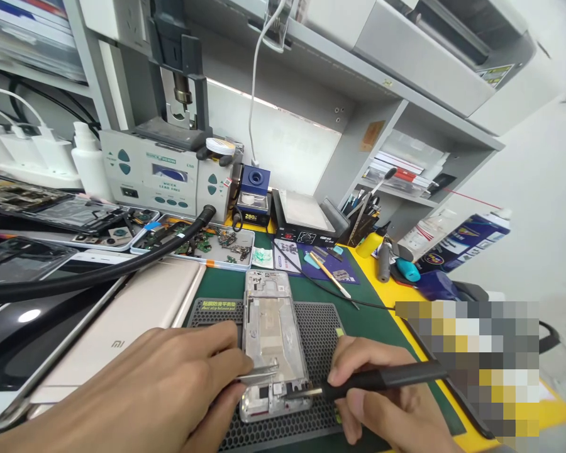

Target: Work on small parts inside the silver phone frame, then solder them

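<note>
Here the bench (382, 296) is a cluttered repair station, topped with a green mat edged in yellow, under a grey shelving frame with a strip of light behind it. A dark perforated pad (321, 333) lies near the front edge, and on it rests an opened phone frame (274, 340), lying flat with its long side running away from the viewer. The left hand (170, 384) is closed around a pair of tweezers (259, 375), whose tips reach the lower part of the frame. The right hand (387, 396) grips a black-handled tool (382, 379) like a pen, its metal tip touching the frame's bottom end, just beside the tweezer tips.

To the left, several phones and back covers are stacked, a pale gold one (136, 314) uppermost, and a thick black hose (99, 270) curves across them. Behind stands a grey hot-air station (165, 179), with a tray of small circuit parts (202, 242) in front of it and a white bottle (87, 160) at its side. A small blue unit (255, 198) and a black heating plate (306, 220) sit further back. At the right are a tool holder (365, 220), a yellow bottle (372, 242) and a blue can (466, 236) lying on its side. Beyond, the room's floor looks pale and bare.
</note>
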Demonstrator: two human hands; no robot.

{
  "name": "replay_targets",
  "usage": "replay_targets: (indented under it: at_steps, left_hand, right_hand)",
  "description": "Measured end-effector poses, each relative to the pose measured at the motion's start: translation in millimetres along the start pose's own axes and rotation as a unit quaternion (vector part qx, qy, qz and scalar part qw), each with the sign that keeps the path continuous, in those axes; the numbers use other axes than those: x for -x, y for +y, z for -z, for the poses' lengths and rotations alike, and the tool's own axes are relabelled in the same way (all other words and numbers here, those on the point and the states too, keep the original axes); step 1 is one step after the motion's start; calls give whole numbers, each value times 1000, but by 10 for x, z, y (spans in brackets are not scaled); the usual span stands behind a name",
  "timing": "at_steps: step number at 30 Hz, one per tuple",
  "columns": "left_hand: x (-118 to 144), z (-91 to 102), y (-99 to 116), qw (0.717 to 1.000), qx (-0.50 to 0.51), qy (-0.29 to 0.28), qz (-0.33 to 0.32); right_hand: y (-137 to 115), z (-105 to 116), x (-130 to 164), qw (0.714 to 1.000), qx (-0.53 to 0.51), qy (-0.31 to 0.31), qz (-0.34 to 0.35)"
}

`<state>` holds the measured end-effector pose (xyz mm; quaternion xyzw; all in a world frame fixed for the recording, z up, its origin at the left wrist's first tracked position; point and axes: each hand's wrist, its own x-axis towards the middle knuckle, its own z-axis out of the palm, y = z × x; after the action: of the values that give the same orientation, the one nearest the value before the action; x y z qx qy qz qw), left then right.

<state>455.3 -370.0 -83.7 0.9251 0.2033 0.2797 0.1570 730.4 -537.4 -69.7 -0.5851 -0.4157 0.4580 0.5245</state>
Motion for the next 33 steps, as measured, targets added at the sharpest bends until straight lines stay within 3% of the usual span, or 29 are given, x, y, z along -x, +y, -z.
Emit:
replay_targets:
  at_steps: [6,11,21,27,30,33]
  left_hand:
    - [77,-80,-100,1000,19,-13,-3]
    - [135,-80,-172,997,49,-30,-47]
    - [134,-86,-188,997,-29,-19,-74]
    - [185,-94,-210,995,-31,-15,-89]
    - [192,-134,-204,998,-28,-15,-61]
    - [123,-165,-172,999,-28,-9,-19]
  right_hand:
    - [-57,-98,29,1000,-4,15,13]
    - [-54,-146,35,999,-5,23,22]
    - [76,-9,-12,985,70,-21,154]
    - [161,-12,-49,965,112,-15,236]
    - [206,-40,-73,946,139,-15,291]
    - [164,-63,-26,951,177,0,255]
